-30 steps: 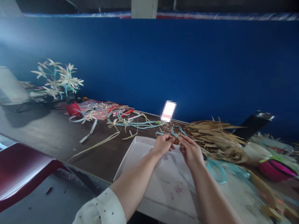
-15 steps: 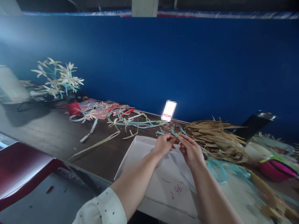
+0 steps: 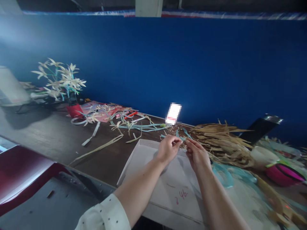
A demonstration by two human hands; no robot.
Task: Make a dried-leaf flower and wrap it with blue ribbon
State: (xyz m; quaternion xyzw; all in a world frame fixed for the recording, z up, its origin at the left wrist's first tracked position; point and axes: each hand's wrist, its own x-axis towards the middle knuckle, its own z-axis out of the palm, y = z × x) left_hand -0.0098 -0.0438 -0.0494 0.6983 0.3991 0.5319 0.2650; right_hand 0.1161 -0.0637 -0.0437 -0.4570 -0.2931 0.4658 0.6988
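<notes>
My left hand [image 3: 168,149] and my right hand [image 3: 198,155] meet above the far edge of a white tray [image 3: 144,152]. Between their fingertips they pinch a small piece made of teal ribbon and dry straw [image 3: 180,136]. The fingers of both hands are closed on it. The piece is small and partly hidden by my fingers. A heap of dry brown straw leaves [image 3: 222,140] lies just right of my right hand.
Loose teal and cream strips [image 3: 134,125] litter the brown table [image 3: 48,134]. A red pot of straw flowers [image 3: 73,110] stands far left. A white cup [image 3: 260,155], a pink bowl [image 3: 283,174] and a dark cylinder [image 3: 260,127] sit at right. A blue wall [image 3: 168,64] backs the table.
Both hands have risen slightly and shifted a little away from me with the ribbon piece; the fingers keep working it. Nothing else has moved.
</notes>
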